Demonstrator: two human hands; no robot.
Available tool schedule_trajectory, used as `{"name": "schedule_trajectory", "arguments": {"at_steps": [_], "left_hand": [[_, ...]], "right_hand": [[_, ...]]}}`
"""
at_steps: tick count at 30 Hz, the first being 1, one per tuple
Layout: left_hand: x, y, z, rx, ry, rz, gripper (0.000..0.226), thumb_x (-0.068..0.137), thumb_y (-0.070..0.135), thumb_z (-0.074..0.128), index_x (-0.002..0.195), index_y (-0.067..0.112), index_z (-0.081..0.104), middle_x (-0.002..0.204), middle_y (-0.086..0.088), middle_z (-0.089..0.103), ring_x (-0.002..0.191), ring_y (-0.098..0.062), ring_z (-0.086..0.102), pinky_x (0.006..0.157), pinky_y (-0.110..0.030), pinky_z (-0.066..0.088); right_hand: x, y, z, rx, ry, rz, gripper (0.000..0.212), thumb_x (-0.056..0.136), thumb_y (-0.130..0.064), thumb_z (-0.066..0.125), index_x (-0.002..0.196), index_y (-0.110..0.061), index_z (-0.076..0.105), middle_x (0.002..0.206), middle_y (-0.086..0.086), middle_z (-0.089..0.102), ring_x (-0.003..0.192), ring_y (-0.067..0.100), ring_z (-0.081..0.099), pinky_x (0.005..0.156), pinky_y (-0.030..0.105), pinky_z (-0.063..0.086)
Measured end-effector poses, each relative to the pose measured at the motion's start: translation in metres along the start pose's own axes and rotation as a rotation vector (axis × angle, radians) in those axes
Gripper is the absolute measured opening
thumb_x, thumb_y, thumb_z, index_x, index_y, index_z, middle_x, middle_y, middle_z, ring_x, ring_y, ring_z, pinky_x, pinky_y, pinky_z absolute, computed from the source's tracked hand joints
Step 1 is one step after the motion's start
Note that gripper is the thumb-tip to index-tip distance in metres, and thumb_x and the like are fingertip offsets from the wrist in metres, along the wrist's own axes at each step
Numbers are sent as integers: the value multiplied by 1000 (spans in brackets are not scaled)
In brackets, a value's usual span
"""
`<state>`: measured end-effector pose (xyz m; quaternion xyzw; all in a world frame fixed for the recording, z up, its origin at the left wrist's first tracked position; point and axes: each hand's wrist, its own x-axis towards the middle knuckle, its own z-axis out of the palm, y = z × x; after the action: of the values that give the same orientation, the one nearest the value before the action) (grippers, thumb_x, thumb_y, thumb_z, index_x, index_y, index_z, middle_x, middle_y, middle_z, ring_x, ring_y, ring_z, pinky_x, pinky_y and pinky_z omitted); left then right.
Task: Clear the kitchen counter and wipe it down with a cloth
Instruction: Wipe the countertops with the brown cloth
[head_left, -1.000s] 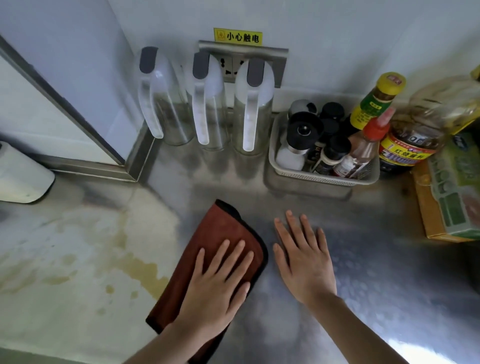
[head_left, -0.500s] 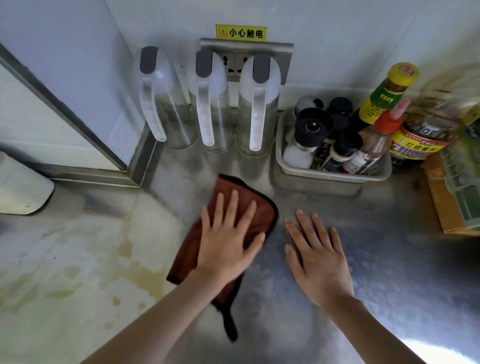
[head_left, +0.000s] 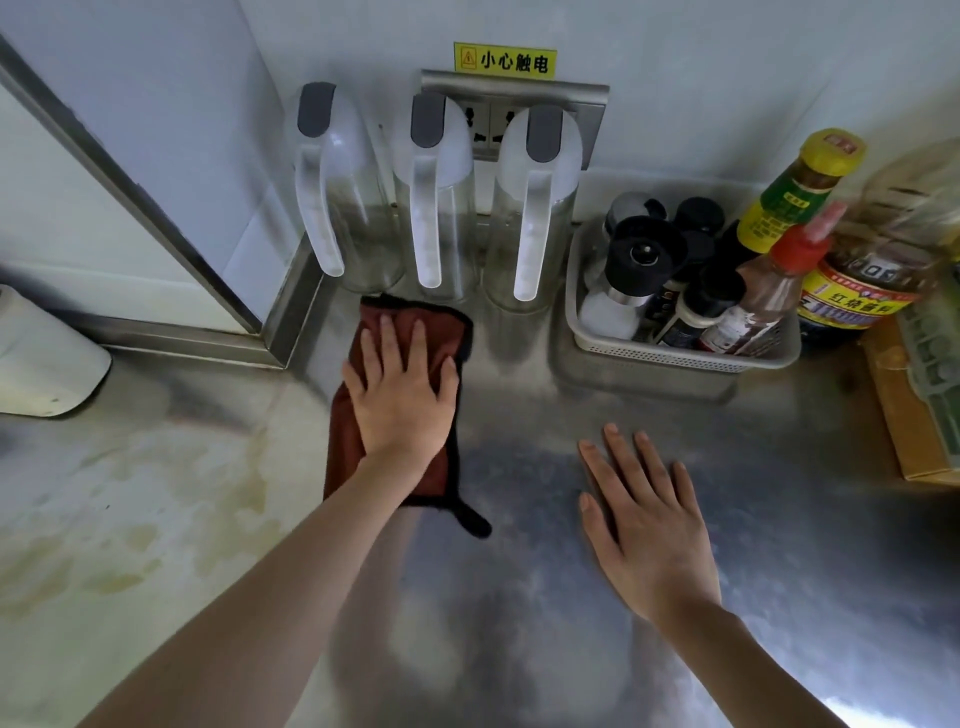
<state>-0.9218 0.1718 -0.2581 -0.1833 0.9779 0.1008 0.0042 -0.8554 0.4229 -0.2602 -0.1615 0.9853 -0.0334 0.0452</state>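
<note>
A rust-brown cloth (head_left: 441, 332) with a dark edge lies flat on the steel counter (head_left: 519, 571), its far edge close to the three clear jugs. My left hand (head_left: 402, 395) presses flat on the cloth with straight, spread fingers. Resting flat on the bare steel to the right is my right hand (head_left: 644, 525), fingers straight, holding nothing. A dark loop of the cloth (head_left: 472, 519) trails out toward me.
Three clear jugs (head_left: 431, 208) with white handles stand against the back wall under a socket. A white basket (head_left: 675, 353) of spice jars sits at the back right, with sauce bottles (head_left: 795, 192) and an oil bottle (head_left: 883, 260) beside it. A cardboard box (head_left: 904, 415) stands right; yellow stains (head_left: 130, 519) mark the counter at left.
My left hand has pushed the cloth away from me, up to the foot of the jugs. My right hand stays flat on the steel.
</note>
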Motion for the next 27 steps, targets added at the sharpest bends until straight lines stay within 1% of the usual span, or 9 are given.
{"name": "schedule_trajectory", "arguments": {"at_steps": [2, 4, 7, 10, 13, 18, 22, 25, 27], "left_hand": [[-29, -10, -1, 29, 17, 39, 65, 89, 52, 17, 143, 18, 29, 152, -16, 22, 140, -35, 16, 110, -54, 13], [-63, -28, -4, 95, 5, 191, 63, 91, 51, 19, 142, 16, 32, 150, -18, 27, 138, -36, 22, 109, -52, 17], [-121, -54, -11, 159, -69, 455, 61, 94, 50, 17, 142, 14, 32, 149, -16, 28, 138, -33, 23, 109, -49, 17], [-153, -70, -13, 161, -125, 576, 60, 94, 53, 21, 142, 19, 32, 151, -10, 27, 140, -28, 21, 109, -46, 18], [-132, -77, -13, 139, -86, 527, 58, 94, 53, 19, 143, 24, 29, 152, -4, 22, 141, -23, 18, 112, -41, 14], [-86, -70, -14, 119, -24, 163, 61, 93, 50, 18, 144, 19, 27, 152, -11, 23, 141, -28, 17, 113, -46, 13], [-150, -73, -14, 112, -59, 214, 61, 94, 50, 19, 145, 17, 26, 152, -12, 24, 141, -29, 19, 113, -46, 14], [-211, -90, -17, 97, -132, 280, 61, 94, 53, 19, 145, 20, 25, 152, -9, 23, 141, -27, 18, 111, -44, 14], [-222, -100, -17, 97, -144, 297, 61, 94, 55, 19, 145, 23, 24, 152, -6, 22, 141, -24, 16, 111, -43, 13]], "right_hand": [[0, -1, -1, 1, -3, -1, 54, 97, -46, 14, 145, -26, 26, 154, -1, 22, 142, 23, 19, 110, 41, 10], [0, -1, -1, 2, -8, -3, 53, 96, -45, 16, 145, -26, 25, 154, -1, 22, 142, 23, 19, 110, 40, 10], [1, -1, -1, 5, -17, 4, 54, 96, -47, 13, 146, -27, 25, 154, -1, 21, 142, 23, 18, 110, 41, 10], [0, 0, -1, 13, -18, 3, 56, 96, -48, 10, 146, -27, 22, 155, -2, 19, 143, 22, 16, 111, 42, 11], [0, -2, -1, 17, -12, -1, 56, 96, -47, 10, 147, -26, 20, 155, -1, 17, 143, 25, 16, 113, 47, 17], [0, -4, -4, 37, -26, 11, 60, 93, -47, 9, 147, -25, 21, 156, 2, 19, 143, 28, 16, 113, 50, 16], [-4, -33, -9, 124, 33, 129, 58, 92, -38, 17, 142, -17, 37, 151, 10, 31, 139, 34, 27, 110, 55, 22], [-18, -84, -6, 141, 37, 44, 52, 94, -33, 24, 139, -14, 42, 149, 11, 36, 136, 35, 33, 108, 54, 25], [-26, -111, -1, 127, 2, -13, 52, 95, -34, 24, 141, -18, 39, 150, 8, 34, 138, 34, 30, 110, 51, 22]]}}
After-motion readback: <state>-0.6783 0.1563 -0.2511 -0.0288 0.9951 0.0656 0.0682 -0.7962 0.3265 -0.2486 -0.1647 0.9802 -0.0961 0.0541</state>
